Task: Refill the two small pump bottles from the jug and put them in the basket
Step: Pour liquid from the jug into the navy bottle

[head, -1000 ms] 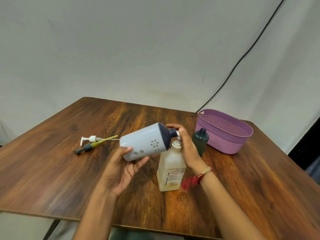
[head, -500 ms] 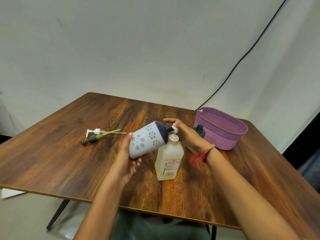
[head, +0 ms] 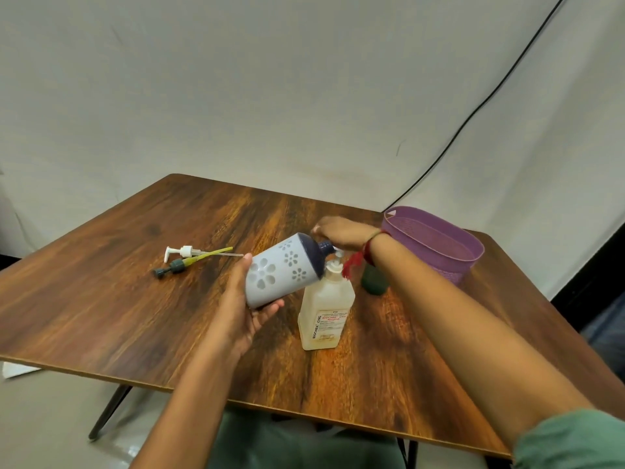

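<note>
White flowered jug (head: 280, 272), gripped by left hand (head: 240, 313), tilts onto clear bottle (head: 326, 309); right hand (head: 341, 231) at spout, grip unclear.

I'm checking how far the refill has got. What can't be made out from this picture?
Head view, the only one:
1. Level inside the white floral bottle: its wall is opaque.
2. Any flow from the pump spout of the jug: too small to tell.
3. How the right hand grips the pump: fingers hidden under the hand's back.
4. Green bottle, its top: behind the right forearm.
5. Jug label's small print: too small.
</note>
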